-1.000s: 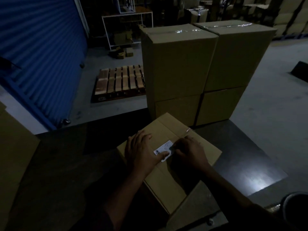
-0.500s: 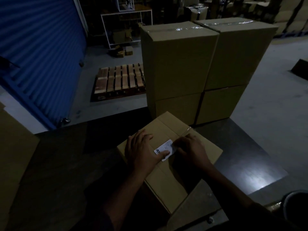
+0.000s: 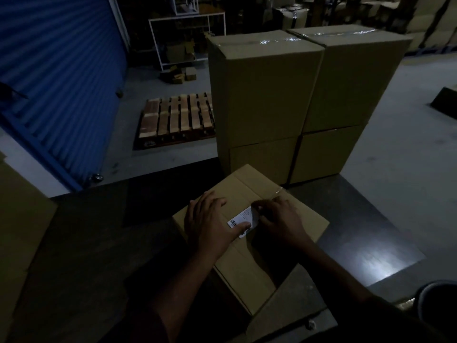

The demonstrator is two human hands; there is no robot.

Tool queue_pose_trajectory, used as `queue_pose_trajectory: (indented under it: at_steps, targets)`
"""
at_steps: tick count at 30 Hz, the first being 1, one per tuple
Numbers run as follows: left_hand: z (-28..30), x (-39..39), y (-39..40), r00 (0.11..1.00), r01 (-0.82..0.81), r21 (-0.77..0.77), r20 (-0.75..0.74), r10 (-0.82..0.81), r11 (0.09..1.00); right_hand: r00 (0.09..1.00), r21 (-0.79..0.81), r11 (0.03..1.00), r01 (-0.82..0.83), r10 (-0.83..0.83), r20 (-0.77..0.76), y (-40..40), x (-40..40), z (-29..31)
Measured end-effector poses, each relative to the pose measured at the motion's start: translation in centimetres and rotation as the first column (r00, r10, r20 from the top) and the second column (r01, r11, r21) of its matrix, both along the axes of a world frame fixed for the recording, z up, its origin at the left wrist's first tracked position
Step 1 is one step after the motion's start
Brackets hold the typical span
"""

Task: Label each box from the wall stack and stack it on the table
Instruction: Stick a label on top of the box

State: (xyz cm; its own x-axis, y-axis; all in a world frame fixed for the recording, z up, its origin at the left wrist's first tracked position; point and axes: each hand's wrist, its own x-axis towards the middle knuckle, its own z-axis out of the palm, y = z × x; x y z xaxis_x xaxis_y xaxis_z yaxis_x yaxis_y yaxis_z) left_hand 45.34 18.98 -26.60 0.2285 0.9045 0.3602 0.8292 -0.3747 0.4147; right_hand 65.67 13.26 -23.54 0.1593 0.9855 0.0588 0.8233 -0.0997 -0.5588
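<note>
A taped cardboard box lies on the dark table in front of me. On its top sits a white barcode label. My left hand lies flat on the box, its thumb pressing the label's left end. My right hand has its fingers curled at the label's right edge, where a thin sheet lifts from it. Behind the box stand two stacks of large cardboard boxes, each two high.
A wooden pallet lies on the floor beyond the table, beside a blue roller shutter. Another cardboard box stands at the left edge. A white metal rack and more boxes fill the dark background.
The right hand's fingers have shifted along the label's right edge and a thin sheet now lifts there. The left hand stays in place.
</note>
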Motion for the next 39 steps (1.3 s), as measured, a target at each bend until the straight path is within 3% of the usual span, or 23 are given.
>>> queue_pose_trajectory:
  at_steps: [14, 22, 26, 33, 39]
  targets:
    - [0.4, 0.0, -0.2, 1.0, 0.004, -0.024, -0.012, -0.004, 1.0, 0.999, 0.002, 1.0, -0.027, 0.027, -0.047, -0.3, 0.8, -0.7]
    - [0.4, -0.1, -0.2, 1.0, -0.003, -0.022, -0.006, 0.003, 1.0, 0.999, 0.044, 0.999, -0.016, 0.014, 0.044, -0.8, 1.2, -1.4]
    - [0.7, 0.0, -0.3, 1.0, -0.007, -0.048, -0.02, 0.006, 0.999, 0.997, 0.059, 0.995, 0.077, -0.076, -0.023, -2.1, 0.5, -0.9]
    - [2.5, -0.2, 0.2, 0.99, -0.103, -0.309, -0.125, 0.067, 0.946, 0.929, 0.122, 0.933, 0.338, -0.351, 0.112, -8.2, -3.1, -0.6]
    - [4.1, -1.4, 0.9, 0.973, -0.187, -0.38, -0.201, 0.117, 0.906, 0.957, 0.163, 0.945, 0.284, -0.289, 0.006, -7.1, -2.1, -0.9]
